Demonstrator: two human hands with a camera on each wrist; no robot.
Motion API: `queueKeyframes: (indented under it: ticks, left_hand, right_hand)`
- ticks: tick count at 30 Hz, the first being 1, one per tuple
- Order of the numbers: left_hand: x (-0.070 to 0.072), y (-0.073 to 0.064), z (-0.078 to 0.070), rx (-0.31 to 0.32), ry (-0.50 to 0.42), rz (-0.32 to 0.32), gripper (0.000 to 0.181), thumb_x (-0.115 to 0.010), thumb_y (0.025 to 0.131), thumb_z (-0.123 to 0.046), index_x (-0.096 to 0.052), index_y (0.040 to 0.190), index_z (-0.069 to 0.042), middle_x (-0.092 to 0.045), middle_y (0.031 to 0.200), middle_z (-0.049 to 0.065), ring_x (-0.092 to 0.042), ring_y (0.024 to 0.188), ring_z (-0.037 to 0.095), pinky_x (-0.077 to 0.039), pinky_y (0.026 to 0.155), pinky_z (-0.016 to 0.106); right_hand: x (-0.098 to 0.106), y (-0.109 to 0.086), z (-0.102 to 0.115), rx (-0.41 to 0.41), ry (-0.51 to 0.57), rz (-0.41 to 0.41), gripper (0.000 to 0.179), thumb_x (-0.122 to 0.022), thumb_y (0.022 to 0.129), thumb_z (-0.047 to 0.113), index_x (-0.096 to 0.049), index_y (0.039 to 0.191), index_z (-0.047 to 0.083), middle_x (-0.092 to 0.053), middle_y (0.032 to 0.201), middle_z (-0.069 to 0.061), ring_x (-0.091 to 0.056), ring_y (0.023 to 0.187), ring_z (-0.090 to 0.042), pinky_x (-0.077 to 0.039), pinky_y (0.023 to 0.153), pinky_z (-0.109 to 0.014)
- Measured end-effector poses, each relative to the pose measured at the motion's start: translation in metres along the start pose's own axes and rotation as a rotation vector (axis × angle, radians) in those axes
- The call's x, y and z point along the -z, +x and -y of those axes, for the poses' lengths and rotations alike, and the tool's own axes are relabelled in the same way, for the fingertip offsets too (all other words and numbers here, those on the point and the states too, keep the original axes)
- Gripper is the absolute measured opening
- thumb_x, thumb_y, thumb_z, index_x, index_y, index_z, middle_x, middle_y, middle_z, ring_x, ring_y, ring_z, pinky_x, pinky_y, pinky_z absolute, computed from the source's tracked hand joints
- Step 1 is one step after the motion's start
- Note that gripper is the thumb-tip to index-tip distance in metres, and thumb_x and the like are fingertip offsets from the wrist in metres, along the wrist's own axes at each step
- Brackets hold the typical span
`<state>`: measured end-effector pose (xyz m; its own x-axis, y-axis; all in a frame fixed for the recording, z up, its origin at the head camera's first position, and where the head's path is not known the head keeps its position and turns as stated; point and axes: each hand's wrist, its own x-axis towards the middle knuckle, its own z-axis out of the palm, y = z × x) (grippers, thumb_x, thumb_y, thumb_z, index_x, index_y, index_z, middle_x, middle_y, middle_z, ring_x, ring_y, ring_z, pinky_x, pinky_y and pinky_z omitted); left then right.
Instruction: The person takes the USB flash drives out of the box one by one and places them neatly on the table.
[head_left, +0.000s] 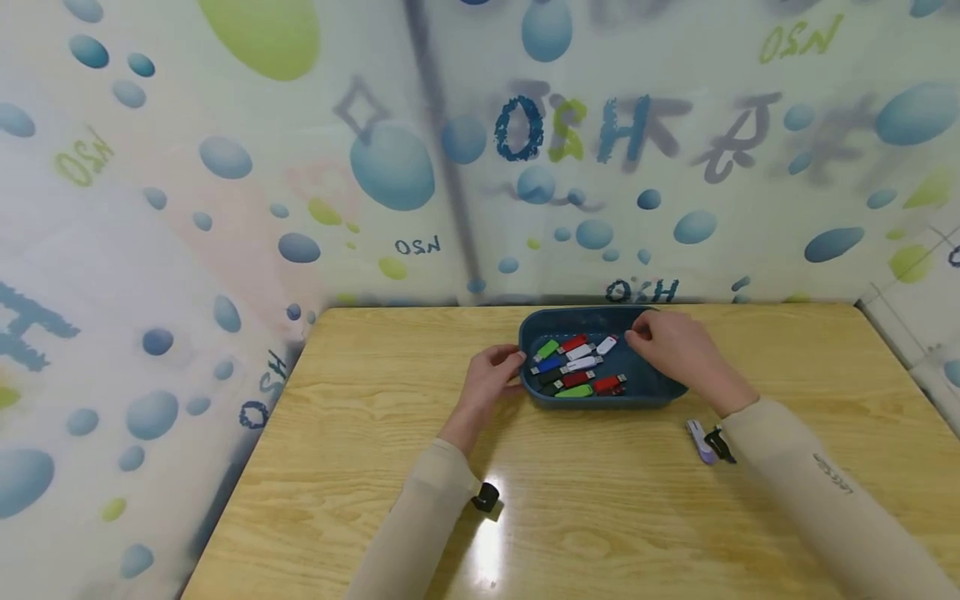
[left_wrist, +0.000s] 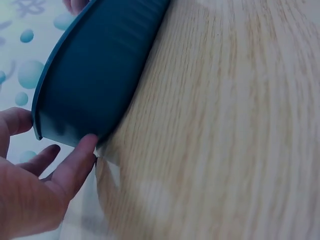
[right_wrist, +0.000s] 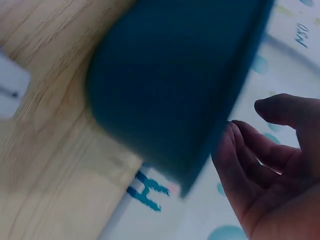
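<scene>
Backdrop wall (head_left: 480, 221): pale, printed with blue and green drops and H2O lettering, some of it mirrored. Shadows fall across it.

Surface (head_left: 585, 500): light wood grain, far edge at the foot of the wall. Bright glare patch near the left forearm.

Left sleeve (head_left: 416, 525) and right sleeve (head_left: 813, 483), cream, reach in from the near side; small dark lettering on the right one.

Tray (head_left: 607, 403): dark teal, rounded corners, raised walls, on the far part of the surface.

Right hand (head_left: 684, 346) over the tray's right end. Its grip is loosely bent; the right wrist view shows thumb and fingers apart, fingertips close to the rim. Whether they touch it, cannot tell.

Left hand (head_left: 483, 379) at the tray's left end. Its grip pinches that end: one digit at the rim, another low on the outer wall.

White-and-lilac item (head_left: 701, 442) on the surface, front right of the tray, near the right cuff; kind unclear.

Flash drives lie loose in the left and middle of the tray, several touching or overlapping: green drive (head_left: 573, 392) along the front wall, blue drive (head_left: 549, 365) to the left, red drive (head_left: 607, 384) front right of the cluster, white drive (head_left: 607, 345) nearest the right hand.
</scene>
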<state>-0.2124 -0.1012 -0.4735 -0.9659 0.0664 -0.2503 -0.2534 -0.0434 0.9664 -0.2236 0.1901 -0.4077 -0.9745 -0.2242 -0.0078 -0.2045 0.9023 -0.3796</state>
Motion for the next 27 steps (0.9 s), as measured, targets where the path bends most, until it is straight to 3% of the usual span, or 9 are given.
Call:
queueKeyframes:
  ticks: [6,9,13,21,27]
  left_hand:
    - [0.0,0.002,0.0,-0.005,0.03,0.038,0.041,-0.062,0.103,-0.014,-0.059,0.141,0.003,-0.063,0.135,0.021,-0.067,0.116,0.033,-0.062,0.087,0.044]
    - [-0.001,0.0,-0.001,-0.01,0.045,0.043,0.041,-0.061,0.103,-0.013,-0.06,0.141,0.002,-0.064,0.135,0.021,-0.067,0.117,0.034,-0.063,0.086,0.044]
    - [-0.001,-0.001,-0.002,0.003,0.053,0.04,0.041,-0.06,0.104,-0.013,-0.059,0.142,0.002,-0.064,0.136,0.021,-0.068,0.116,0.035,-0.062,0.087,0.045]
    - [0.0,-0.001,-0.001,-0.007,0.045,0.026,0.042,-0.06,0.104,-0.015,-0.059,0.143,0.001,-0.063,0.137,0.021,-0.068,0.116,0.034,-0.062,0.087,0.044]
    - [0.0,0.0,-0.001,-0.011,0.048,0.033,0.043,-0.06,0.104,-0.016,-0.058,0.143,0.001,-0.062,0.138,0.023,-0.066,0.118,0.036,-0.061,0.089,0.046]
  right_hand:
    - [-0.015,0.018,0.007,-0.026,-0.05,0.031,0.03,-0.064,0.102,0.023,-0.07,0.104,-0.006,-0.069,0.082,-0.011,-0.059,0.07,-0.023,-0.054,0.065,-0.04]
    - [-0.019,0.024,0.01,-0.051,-0.075,0.076,0.034,-0.062,0.102,0.025,-0.068,0.084,-0.003,-0.06,0.067,-0.006,-0.055,0.06,-0.021,-0.046,0.056,-0.034]
    - [-0.023,0.032,0.01,-0.099,-0.108,0.148,0.047,-0.059,0.104,0.028,-0.055,0.062,0.008,-0.045,0.055,-0.001,-0.049,0.053,-0.019,-0.037,0.051,-0.031]
    - [-0.033,0.047,0.006,-0.162,-0.072,0.195,0.047,-0.058,0.105,0.029,-0.052,0.062,0.011,-0.042,0.057,-0.001,-0.047,0.055,-0.019,-0.036,0.052,-0.031]
    - [-0.035,0.053,0.009,-0.195,-0.061,0.175,0.045,-0.057,0.104,0.029,-0.052,0.063,0.011,-0.045,0.059,-0.003,-0.048,0.056,-0.021,-0.036,0.05,-0.032]
